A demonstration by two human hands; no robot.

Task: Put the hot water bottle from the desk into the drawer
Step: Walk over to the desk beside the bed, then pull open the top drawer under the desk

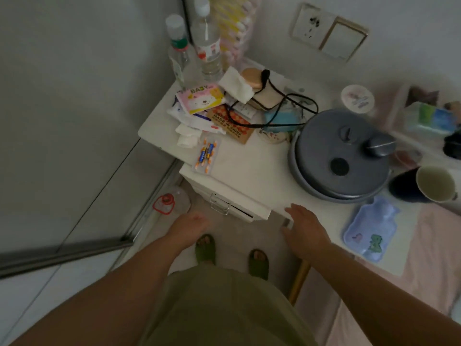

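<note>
A light blue hot water bottle with a small green dinosaur print lies flat on the white desk, at its near right corner. The white drawer with a metal handle sits under the desk's front edge and stands slightly ajar. My left hand hangs just below and left of the handle, fingers loosely curled, holding nothing. My right hand hovers at the desk's front edge, fingers spread and empty, a short way left of the bottle.
A grey round pot and a dark cup stand behind the bottle. Batteries, tissue packs, cables and two plastic bottles crowd the desk's back. A red-handled jug sits on the floor. Pink bedding lies at right.
</note>
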